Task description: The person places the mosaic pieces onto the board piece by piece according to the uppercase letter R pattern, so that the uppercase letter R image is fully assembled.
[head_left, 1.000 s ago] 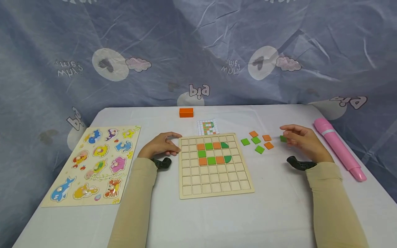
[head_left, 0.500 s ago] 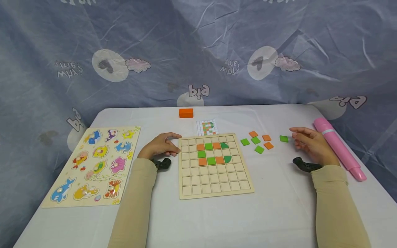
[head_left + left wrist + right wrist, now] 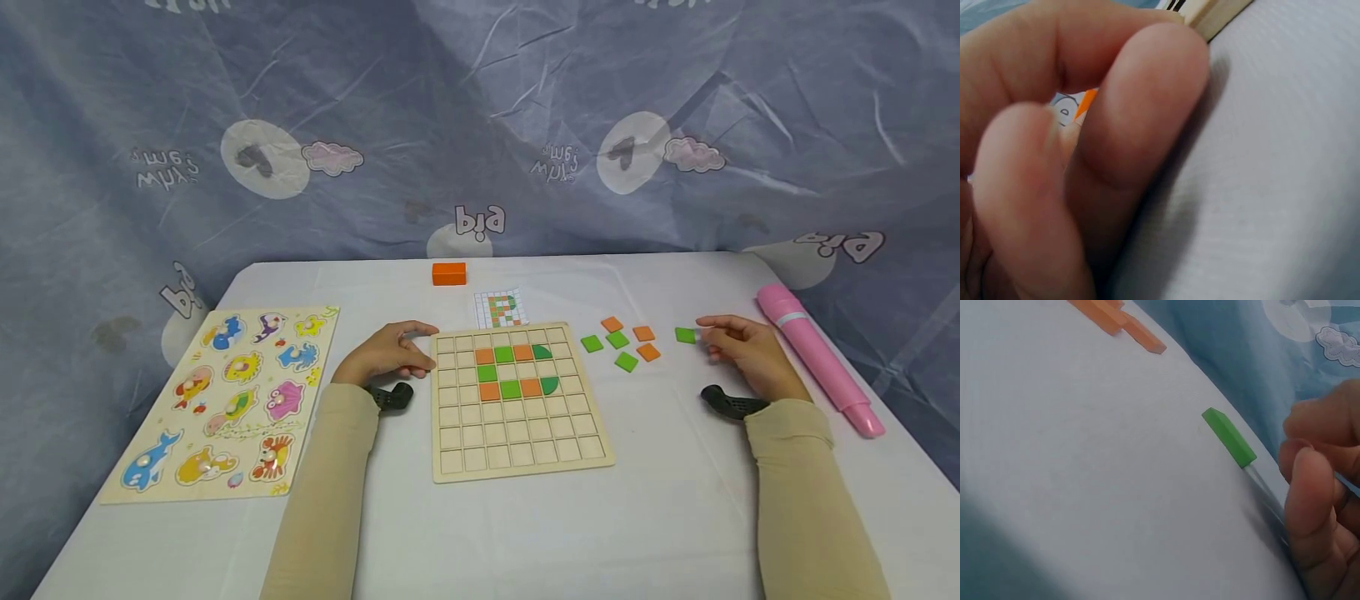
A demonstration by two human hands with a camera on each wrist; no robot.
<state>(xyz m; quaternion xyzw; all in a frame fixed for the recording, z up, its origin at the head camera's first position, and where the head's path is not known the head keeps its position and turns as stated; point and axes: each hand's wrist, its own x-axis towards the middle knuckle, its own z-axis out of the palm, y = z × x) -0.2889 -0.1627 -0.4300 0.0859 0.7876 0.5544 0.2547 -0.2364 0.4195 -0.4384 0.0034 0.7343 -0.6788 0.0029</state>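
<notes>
In the head view my left hand (image 3: 390, 350) rests at the left edge of a square wooden grid board (image 3: 525, 433), its fingertips touching the side near the upper left corner. Orange and green square tiles and two dark green rounded ones sit in the board's upper cells. The left wrist view shows bent fingers (image 3: 1154, 94) against the board's edge (image 3: 1216, 19). Right of the board, my right hand (image 3: 750, 354) hovers beside a lone green square tile (image 3: 685, 335), fingers loosely bent, nothing held. In the right wrist view a small gap separates fingers from the green tile (image 3: 1229, 437).
Several loose green and orange tiles (image 3: 626, 362) lie right of the board. Behind it are a pattern card (image 3: 500, 309) and an orange block (image 3: 448, 274). A sea-animal puzzle board (image 3: 225, 442) lies at left, a pink cylinder (image 3: 821, 362) at far right.
My right hand has drawn off to the right from over the lone green tile, then come slightly back toward it. The tile stays in place, and the left hand has not moved.
</notes>
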